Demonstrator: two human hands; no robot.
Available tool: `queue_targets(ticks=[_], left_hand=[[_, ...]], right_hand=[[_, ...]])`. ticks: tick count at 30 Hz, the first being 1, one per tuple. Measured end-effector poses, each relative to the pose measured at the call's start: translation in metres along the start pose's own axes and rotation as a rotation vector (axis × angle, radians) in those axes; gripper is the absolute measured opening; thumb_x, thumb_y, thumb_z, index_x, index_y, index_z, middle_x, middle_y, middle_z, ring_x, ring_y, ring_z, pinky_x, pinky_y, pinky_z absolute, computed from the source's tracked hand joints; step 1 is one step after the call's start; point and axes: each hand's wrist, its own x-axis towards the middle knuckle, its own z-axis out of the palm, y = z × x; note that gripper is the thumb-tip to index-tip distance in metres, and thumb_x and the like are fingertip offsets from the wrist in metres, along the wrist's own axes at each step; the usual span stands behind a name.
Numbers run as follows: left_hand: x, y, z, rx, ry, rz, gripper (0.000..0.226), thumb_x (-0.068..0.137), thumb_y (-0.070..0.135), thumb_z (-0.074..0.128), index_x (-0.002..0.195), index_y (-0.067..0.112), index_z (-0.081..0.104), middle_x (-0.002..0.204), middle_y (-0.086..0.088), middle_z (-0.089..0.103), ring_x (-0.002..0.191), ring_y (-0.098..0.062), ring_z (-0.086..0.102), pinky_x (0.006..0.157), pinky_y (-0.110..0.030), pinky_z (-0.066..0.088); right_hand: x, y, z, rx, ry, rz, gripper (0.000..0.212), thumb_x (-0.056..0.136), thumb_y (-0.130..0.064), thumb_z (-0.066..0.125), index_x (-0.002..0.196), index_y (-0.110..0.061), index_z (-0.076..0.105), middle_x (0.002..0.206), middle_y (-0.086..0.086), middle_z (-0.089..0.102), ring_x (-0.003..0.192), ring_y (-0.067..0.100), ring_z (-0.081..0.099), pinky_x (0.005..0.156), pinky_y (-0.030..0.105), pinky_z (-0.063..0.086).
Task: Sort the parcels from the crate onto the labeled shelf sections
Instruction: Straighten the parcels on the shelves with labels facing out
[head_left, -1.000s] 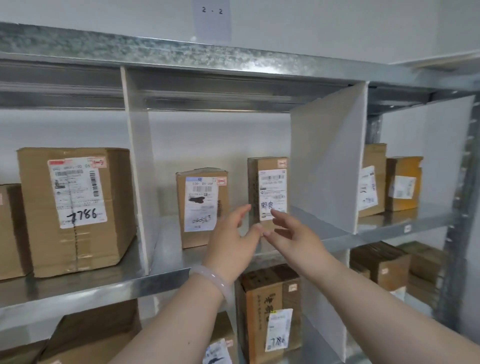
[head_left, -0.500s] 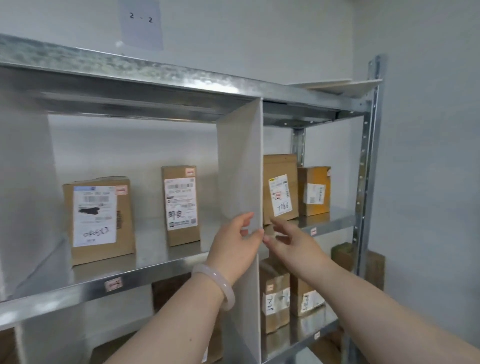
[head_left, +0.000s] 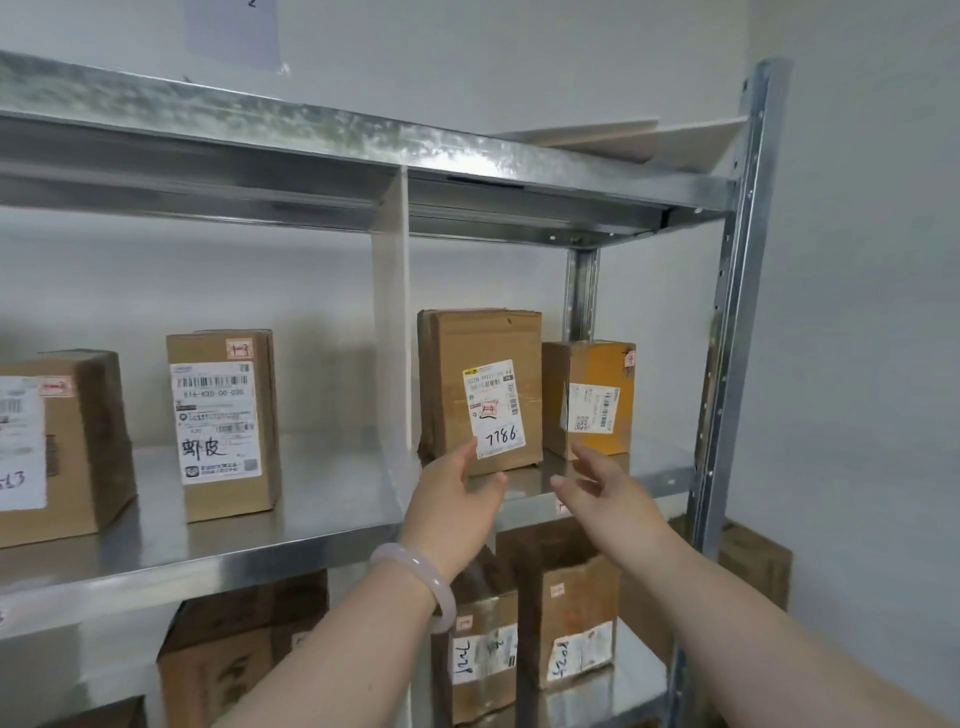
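A brown parcel marked 7786 stands upright in the rightmost section of the middle metal shelf. Beside it on the right stands an orange-brown parcel. My left hand, with a pale bracelet on the wrist, reaches up in front of the 7786 parcel's lower left corner, fingers relaxed and holding nothing. My right hand hovers open just right of that parcel's base, below the orange parcel. In the middle section two more labelled parcels stand, one tall and one at the left edge.
A white divider panel separates the sections. A paper sign hangs on the wall above the top shelf. Lower shelf holds several brown boxes. A steel upright post and the side wall bound the right.
The view has swung right, bringing the rightmost section to centre. Both hands moved from the divider's front edge to the 7786 parcel and spread apart.
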Motion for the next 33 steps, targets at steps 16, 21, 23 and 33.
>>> queue_targets(ticks=[16,21,23,33], left_hand=[[0.087,-0.017,0.018,0.142,0.148,-0.065,0.079,0.096,0.028,0.057,0.157,0.022,0.008,0.162,0.002,0.014,0.149,-0.018,0.016,0.118,-0.031,0.017],[0.099,-0.017,0.028,0.158,0.204,-0.109,0.076,0.096,0.027,0.057,0.157,0.021,0.012,0.161,0.002,0.018,0.147,-0.018,0.022,0.115,-0.029,0.022],[0.102,-0.017,0.032,0.157,0.240,-0.119,0.077,0.095,0.027,0.058,0.157,0.021,0.012,0.161,0.002,0.018,0.146,-0.017,0.023,0.115,-0.028,0.021],[0.062,0.012,0.064,0.079,0.423,-0.095,0.057,0.095,0.029,0.058,0.148,0.031,0.038,0.137,0.018,0.049,0.112,0.003,0.055,0.099,-0.018,0.040]], right_hand=[[0.123,0.014,0.032,-0.097,-0.145,0.015,0.066,0.100,-0.035,0.048,0.155,-0.019,0.015,0.158,0.004,0.027,0.144,0.024,0.029,0.114,0.034,0.027],[0.146,0.023,0.039,-0.110,-0.212,0.004,0.070,0.099,-0.039,0.048,0.156,-0.017,0.013,0.159,0.004,0.025,0.144,0.025,0.029,0.113,0.034,0.028],[0.151,0.027,0.037,-0.088,-0.227,-0.016,0.070,0.098,-0.040,0.049,0.155,-0.019,0.015,0.159,0.003,0.025,0.144,0.025,0.029,0.114,0.035,0.028],[0.115,0.043,-0.005,0.052,-0.276,-0.263,0.057,0.098,-0.037,0.051,0.151,-0.026,0.030,0.151,-0.003,0.041,0.138,0.018,0.039,0.109,0.030,0.030]])
